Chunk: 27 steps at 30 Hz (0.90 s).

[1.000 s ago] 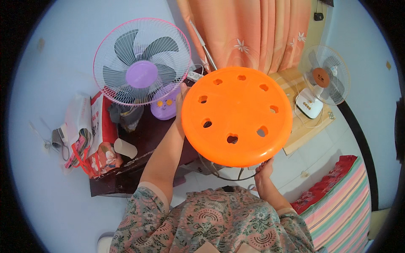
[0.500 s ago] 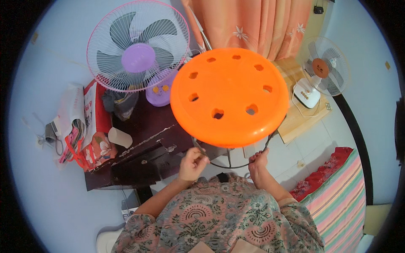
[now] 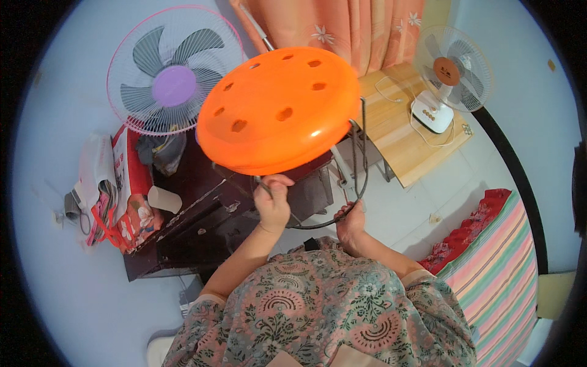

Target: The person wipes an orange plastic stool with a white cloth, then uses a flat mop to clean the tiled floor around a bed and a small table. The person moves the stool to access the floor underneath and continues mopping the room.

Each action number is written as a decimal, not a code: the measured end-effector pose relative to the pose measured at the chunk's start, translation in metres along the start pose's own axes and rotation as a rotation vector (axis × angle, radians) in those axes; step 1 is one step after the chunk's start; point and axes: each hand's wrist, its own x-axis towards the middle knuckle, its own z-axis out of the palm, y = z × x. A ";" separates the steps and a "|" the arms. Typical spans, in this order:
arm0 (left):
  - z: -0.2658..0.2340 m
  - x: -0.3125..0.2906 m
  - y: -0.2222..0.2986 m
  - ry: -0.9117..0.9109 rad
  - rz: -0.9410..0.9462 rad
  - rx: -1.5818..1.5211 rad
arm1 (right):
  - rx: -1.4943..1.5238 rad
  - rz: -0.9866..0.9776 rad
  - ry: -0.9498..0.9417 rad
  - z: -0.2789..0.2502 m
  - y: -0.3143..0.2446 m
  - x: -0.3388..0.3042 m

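Note:
An orange round stool (image 3: pixel 275 104) with a ring of holes in its seat is held up in front of me, tilted to the left. Below the seat run thin dark metal legs and a round bar. My left hand (image 3: pixel 273 205) is closed around a leg close under the seat's near edge. Lower down, my right hand (image 3: pixel 351 226) grips the curved metal bar on the right side. The seat hides most of the frame on the left.
A purple and pink fan (image 3: pixel 174 85) stands behind a dark, scuffed cabinet (image 3: pixel 202 226) that carries bags (image 3: pixel 122 177) and a white cup (image 3: pixel 165 199). A white fan (image 3: pixel 435 111) sits on a wooden table (image 3: pixel 403 147) at right. Striped bedding (image 3: pixel 495 263) lies at lower right.
The stool has shifted left and tilted, exposing more of its legs on the right. My left hand has risen nearer the seat; my right hand has moved left with the bar. The view has shifted slightly.

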 end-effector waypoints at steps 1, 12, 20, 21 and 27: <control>0.001 0.002 0.003 0.070 -0.039 0.013 | -0.014 0.009 -0.044 -0.003 -0.001 0.001; -0.004 0.051 0.043 0.349 -0.158 -0.364 | -0.556 -0.484 -0.193 -0.022 -0.085 0.041; 0.004 0.058 0.041 0.278 -0.143 -0.478 | -0.967 -0.960 -0.196 0.018 -0.099 0.050; 0.006 0.057 0.042 0.278 -0.148 -0.465 | -0.996 -0.959 -0.184 0.015 -0.096 0.051; 0.006 0.064 0.044 0.310 -0.171 -0.422 | -0.996 -0.807 -0.150 0.003 -0.077 0.033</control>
